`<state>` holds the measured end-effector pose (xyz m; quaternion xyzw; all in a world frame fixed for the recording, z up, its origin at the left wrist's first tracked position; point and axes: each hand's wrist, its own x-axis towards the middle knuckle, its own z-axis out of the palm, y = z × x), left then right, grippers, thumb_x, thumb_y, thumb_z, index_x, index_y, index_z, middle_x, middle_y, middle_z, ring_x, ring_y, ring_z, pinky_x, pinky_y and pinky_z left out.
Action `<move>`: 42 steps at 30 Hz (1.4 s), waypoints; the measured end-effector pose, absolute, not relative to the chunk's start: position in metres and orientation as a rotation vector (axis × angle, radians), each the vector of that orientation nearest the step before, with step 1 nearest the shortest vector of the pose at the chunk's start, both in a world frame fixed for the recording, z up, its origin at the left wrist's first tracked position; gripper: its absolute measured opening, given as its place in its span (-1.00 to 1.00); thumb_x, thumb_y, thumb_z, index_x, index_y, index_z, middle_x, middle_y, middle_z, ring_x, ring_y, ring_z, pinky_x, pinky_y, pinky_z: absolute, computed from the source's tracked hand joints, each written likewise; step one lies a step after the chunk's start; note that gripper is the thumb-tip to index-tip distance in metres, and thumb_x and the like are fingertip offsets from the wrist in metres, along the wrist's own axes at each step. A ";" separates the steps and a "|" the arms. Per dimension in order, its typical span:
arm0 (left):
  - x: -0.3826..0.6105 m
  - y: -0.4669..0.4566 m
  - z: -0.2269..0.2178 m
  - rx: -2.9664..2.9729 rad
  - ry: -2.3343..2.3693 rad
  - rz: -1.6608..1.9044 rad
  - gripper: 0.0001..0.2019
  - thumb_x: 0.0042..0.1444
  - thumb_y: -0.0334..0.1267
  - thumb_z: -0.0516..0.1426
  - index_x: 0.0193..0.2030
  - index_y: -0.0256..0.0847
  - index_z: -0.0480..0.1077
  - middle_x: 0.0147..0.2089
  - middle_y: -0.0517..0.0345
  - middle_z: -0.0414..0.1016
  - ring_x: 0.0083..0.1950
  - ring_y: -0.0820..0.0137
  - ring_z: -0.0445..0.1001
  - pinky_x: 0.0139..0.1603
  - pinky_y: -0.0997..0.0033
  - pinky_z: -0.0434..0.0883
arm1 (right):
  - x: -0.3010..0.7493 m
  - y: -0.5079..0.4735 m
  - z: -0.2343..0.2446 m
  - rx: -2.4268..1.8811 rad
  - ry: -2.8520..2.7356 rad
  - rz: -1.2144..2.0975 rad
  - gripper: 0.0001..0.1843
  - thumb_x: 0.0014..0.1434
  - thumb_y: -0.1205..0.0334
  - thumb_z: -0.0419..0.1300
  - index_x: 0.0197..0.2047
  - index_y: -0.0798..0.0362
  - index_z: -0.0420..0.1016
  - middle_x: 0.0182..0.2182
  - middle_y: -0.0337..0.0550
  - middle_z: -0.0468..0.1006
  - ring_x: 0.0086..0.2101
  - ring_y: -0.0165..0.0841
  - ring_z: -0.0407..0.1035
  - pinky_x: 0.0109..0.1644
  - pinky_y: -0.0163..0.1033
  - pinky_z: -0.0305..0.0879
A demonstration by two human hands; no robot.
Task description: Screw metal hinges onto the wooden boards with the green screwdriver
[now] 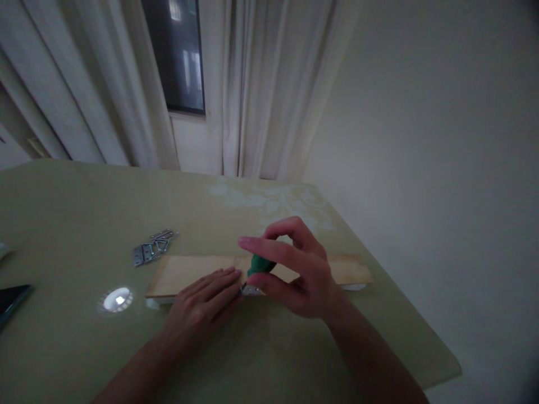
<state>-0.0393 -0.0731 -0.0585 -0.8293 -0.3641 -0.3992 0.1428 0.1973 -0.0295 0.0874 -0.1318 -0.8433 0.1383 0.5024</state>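
My right hand [297, 275] grips the green handle of a short screwdriver [261, 265] between thumb and fingers. The screwdriver's tip points down toward a small metal hinge [251, 290] at the near edge of a wooden board [193, 269]. Part of the hinge is hidden behind my right thumb. My left hand [206, 300] rests on the board, fingers stretched out flat, with its fingertips just left of the screwdriver. I cannot see the left thumb. The board lies lengthwise across the table, with something white under its ends.
Several screws [162, 241] and a metal hinge [144, 253] lie on the green table [84, 224] behind the board's left end. A dark phone-like object [12, 300] sits at the far left. A bright light reflection shows on the tabletop. Curtains and a wall stand beyond.
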 end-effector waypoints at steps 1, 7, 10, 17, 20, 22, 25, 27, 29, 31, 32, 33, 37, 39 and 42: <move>-0.039 -0.073 -0.059 -2.388 -1.042 -1.157 -0.74 0.58 -0.23 0.15 0.19 -0.17 0.66 0.16 0.00 0.79 0.17 0.19 0.78 0.27 0.16 0.72 | 0.198 -0.030 0.088 -0.297 -2.082 0.382 -0.55 0.58 0.22 0.22 0.46 -0.05 0.56 0.14 -0.01 0.60 0.09 -0.26 0.57 0.16 -0.12 0.65; -0.035 -0.074 -0.062 -2.355 -1.084 -1.168 -0.76 0.56 -0.22 0.18 0.18 -0.15 0.66 0.13 -0.01 0.80 0.17 0.15 0.78 0.25 0.13 0.73 | 0.198 -0.026 0.086 -0.292 -2.015 0.251 -0.57 0.42 0.17 0.47 0.31 -0.08 0.67 -0.10 -0.13 0.61 -0.14 -0.32 0.56 -0.02 -0.22 0.64; -0.032 -0.075 -0.063 -2.359 -1.094 -1.195 -0.79 0.55 -0.23 0.19 0.14 -0.13 0.66 0.16 0.02 0.79 0.17 0.15 0.78 0.25 0.12 0.74 | 0.198 -0.026 0.088 -0.288 -2.104 0.318 -0.54 0.56 0.20 0.25 0.46 -0.07 0.55 0.10 -0.01 0.63 0.06 -0.24 0.59 0.15 -0.09 0.64; -0.031 -0.074 -0.060 -2.373 -1.114 -1.182 -0.81 0.55 -0.22 0.20 0.11 -0.13 0.66 0.13 0.02 0.80 0.18 0.12 0.77 0.27 0.07 0.72 | 0.197 -0.025 0.086 -0.303 -2.017 0.283 -0.58 0.40 0.11 0.50 0.27 -0.04 0.69 -0.16 -0.16 0.61 -0.18 -0.34 0.54 -0.06 -0.24 0.62; -0.031 -0.073 -0.059 -2.390 -1.093 -1.180 -0.81 0.54 -0.23 0.22 0.13 -0.14 0.66 0.16 0.01 0.78 0.20 0.14 0.76 0.29 0.08 0.71 | 0.197 -0.024 0.086 -0.254 -2.093 0.378 -0.57 0.55 0.24 0.27 0.42 -0.02 0.57 0.11 0.00 0.65 0.06 -0.25 0.59 0.13 -0.12 0.64; -0.030 -0.073 -0.059 -2.385 -1.086 -1.187 -0.81 0.54 -0.24 0.22 0.14 -0.16 0.65 0.17 -0.01 0.78 0.19 0.15 0.76 0.29 0.08 0.71 | 0.198 -0.023 0.086 -0.235 -2.091 0.421 -0.53 0.56 0.32 0.24 0.46 -0.05 0.54 0.11 -0.02 0.66 0.05 -0.28 0.61 0.12 -0.14 0.65; -0.030 -0.073 -0.058 -2.365 -1.100 -1.211 -0.81 0.55 -0.23 0.21 0.13 -0.16 0.65 0.12 0.00 0.79 0.15 0.15 0.78 0.26 0.08 0.73 | 0.198 -0.023 0.085 -0.292 -2.018 0.334 -0.57 0.43 0.15 0.47 0.32 -0.10 0.68 -0.08 -0.13 0.59 -0.12 -0.33 0.58 0.00 -0.20 0.66; -0.031 -0.073 -0.058 -2.369 -1.104 -1.217 -0.80 0.56 -0.21 0.19 0.13 -0.15 0.65 0.12 0.01 0.79 0.15 0.15 0.78 0.25 0.07 0.73 | 0.198 -0.024 0.085 -0.287 -2.048 0.351 -0.58 0.50 0.17 0.38 0.37 -0.09 0.64 0.03 -0.06 0.61 -0.01 -0.28 0.60 0.08 -0.14 0.67; -0.032 -0.073 -0.058 -2.385 -1.095 -1.201 -0.78 0.58 -0.20 0.17 0.13 -0.15 0.65 0.14 0.00 0.78 0.15 0.15 0.78 0.23 0.08 0.74 | 0.196 -0.025 0.086 -0.215 -2.116 0.440 -0.52 0.57 0.31 0.20 0.48 -0.05 0.53 0.18 0.01 0.63 0.13 -0.25 0.60 0.18 -0.11 0.65; -0.033 -0.073 -0.058 -2.380 -1.086 -1.194 -0.78 0.58 -0.20 0.16 0.14 -0.15 0.65 0.14 0.01 0.79 0.14 0.15 0.78 0.20 0.09 0.75 | 0.195 -0.026 0.085 -0.217 -2.084 0.427 -0.54 0.57 0.31 0.24 0.46 -0.06 0.55 0.09 -0.04 0.67 0.05 -0.29 0.61 0.12 -0.16 0.66; -0.033 -0.073 -0.059 -2.373 -1.086 -1.195 -0.78 0.58 -0.19 0.17 0.13 -0.15 0.65 0.13 0.01 0.79 0.13 0.14 0.78 0.19 0.09 0.76 | 0.194 -0.026 0.084 -0.246 -2.044 0.377 -0.58 0.53 0.24 0.34 0.39 -0.08 0.61 -0.01 -0.09 0.66 -0.03 -0.31 0.61 0.05 -0.19 0.66; -0.033 -0.073 -0.059 -2.368 -1.090 -1.200 -0.78 0.58 -0.20 0.17 0.13 -0.15 0.65 0.12 0.00 0.79 0.13 0.14 0.78 0.19 0.09 0.76 | 0.194 -0.026 0.083 -0.280 -2.011 0.326 -0.59 0.46 0.15 0.44 0.33 -0.08 0.66 -0.07 -0.12 0.63 -0.09 -0.32 0.59 0.01 -0.20 0.66; -0.032 -0.075 -0.058 -2.394 -1.120 -1.204 -0.78 0.56 -0.23 0.17 0.14 -0.15 0.65 0.15 -0.01 0.77 0.17 0.14 0.77 0.23 0.06 0.74 | 0.193 -0.027 0.083 -0.248 -2.086 0.394 -0.58 0.53 0.26 0.30 0.40 -0.01 0.58 0.17 0.03 0.63 0.15 -0.22 0.58 0.23 -0.09 0.64; -0.031 -0.075 -0.058 -2.393 -1.143 -1.206 -0.78 0.55 -0.24 0.19 0.15 -0.15 0.66 0.15 -0.01 0.78 0.16 0.13 0.77 0.23 0.06 0.74 | 0.193 -0.028 0.084 -0.234 -2.082 0.406 -0.56 0.53 0.32 0.29 0.41 -0.03 0.56 0.13 -0.01 0.65 0.10 -0.26 0.60 0.19 -0.13 0.65; -0.030 -0.076 -0.059 -2.382 -1.165 -1.222 -0.77 0.54 -0.23 0.19 0.16 -0.14 0.67 0.11 -0.02 0.79 0.14 0.12 0.78 0.21 0.07 0.74 | 0.195 -0.030 0.087 -0.300 -2.017 0.271 -0.64 0.46 0.17 0.43 0.28 -0.05 0.68 -0.07 -0.10 0.59 -0.06 -0.29 0.58 0.03 -0.19 0.67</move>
